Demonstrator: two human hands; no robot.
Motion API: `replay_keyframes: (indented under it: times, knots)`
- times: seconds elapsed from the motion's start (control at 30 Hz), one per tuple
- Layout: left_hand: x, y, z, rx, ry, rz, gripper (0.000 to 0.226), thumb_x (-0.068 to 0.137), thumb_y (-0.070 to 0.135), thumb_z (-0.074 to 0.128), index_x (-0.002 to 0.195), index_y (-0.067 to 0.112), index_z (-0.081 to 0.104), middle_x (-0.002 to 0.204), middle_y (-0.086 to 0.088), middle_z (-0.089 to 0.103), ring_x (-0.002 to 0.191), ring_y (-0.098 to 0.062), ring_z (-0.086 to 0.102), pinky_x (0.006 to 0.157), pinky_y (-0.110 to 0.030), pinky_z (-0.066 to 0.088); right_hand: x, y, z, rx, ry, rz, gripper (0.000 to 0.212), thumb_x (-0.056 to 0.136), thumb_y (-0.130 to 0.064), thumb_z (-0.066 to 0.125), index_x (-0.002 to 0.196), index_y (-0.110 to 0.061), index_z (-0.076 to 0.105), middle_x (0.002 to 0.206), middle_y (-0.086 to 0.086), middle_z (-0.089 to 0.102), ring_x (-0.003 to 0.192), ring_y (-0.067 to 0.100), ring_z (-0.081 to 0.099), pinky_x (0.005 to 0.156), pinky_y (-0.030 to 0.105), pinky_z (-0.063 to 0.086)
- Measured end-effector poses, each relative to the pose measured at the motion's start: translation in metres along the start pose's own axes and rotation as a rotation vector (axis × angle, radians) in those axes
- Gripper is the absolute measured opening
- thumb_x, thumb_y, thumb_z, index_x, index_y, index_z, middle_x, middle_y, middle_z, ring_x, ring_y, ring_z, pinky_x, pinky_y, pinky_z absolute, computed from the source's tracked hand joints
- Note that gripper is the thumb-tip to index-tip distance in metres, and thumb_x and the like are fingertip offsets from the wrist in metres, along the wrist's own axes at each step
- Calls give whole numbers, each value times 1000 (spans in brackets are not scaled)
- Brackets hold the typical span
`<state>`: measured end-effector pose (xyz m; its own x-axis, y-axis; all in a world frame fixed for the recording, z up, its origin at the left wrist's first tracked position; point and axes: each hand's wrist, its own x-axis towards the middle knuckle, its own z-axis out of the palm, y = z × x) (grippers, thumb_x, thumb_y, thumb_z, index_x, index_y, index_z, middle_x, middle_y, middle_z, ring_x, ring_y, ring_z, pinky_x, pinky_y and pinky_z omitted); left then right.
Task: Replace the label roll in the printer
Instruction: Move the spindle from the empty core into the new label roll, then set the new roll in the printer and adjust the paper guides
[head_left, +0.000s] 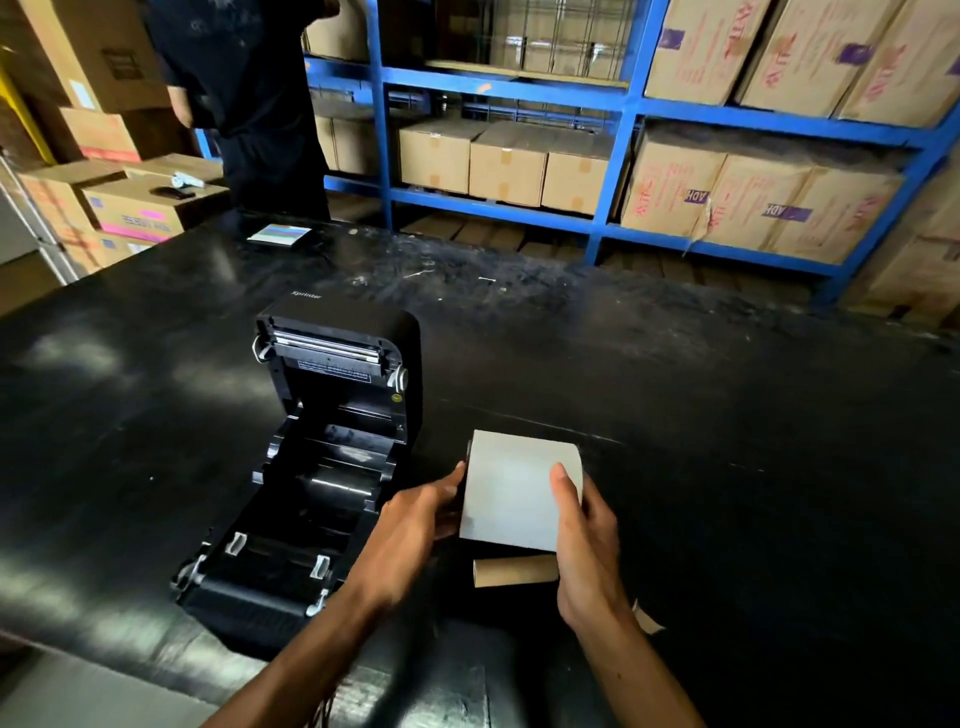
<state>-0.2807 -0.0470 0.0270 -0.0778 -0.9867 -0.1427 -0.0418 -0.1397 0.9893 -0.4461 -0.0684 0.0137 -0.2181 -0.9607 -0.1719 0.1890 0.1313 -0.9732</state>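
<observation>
This is a warehouse or stockroom with a packing station. Blue steel shelving (623, 104) fills the back wall, its levels packed with sealed brown cardboard cartons (509, 161), many taped shut and some printed with red lettering and purple labels (787, 212). More cartons (130, 208) are stacked on the left, beside a person in dark clothes (249, 78) who stands at the far edge of the work area. In front lies a wide, scuffed black tabletop (727, 415) carrying a black label printer (322, 441) with its lid raised, the sort used for shipping labels.
</observation>
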Motion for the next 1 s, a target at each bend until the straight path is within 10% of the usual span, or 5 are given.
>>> replay_keyframes:
  times: [0.2, 0.63, 1.0]
  knots:
    - [-11, 7, -8, -46, 243, 41, 53, 77, 68, 58, 108, 28, 73, 99, 8, 78, 97, -9, 71, 90, -37, 55, -12, 3, 30, -50, -54, -85, 44, 86, -39, 60, 129, -31, 53, 120, 1, 65, 94, 13, 69, 79, 32, 59]
    - [-14, 6, -155, -137, 223, -87, 20, 89, 23, 63, 97, 10, 76, 86, -6, 79, 77, -16, 75, 62, -18, 57, -37, 32, 168, -123, -92, -186, 50, 85, -24, 66, 133, -23, 51, 131, 6, 50, 117, 16, 56, 102, 43, 47]
    - [6, -23, -220, -86, 148, -81, 17, 88, 13, 65, 102, 11, 75, 97, -7, 78, 93, -25, 73, 93, -47, 54, -40, 62, 209, -484, -73, -157, 55, 87, -43, 58, 139, -39, 39, 157, 1, 20, 143, 17, 23, 117, 45, 25]
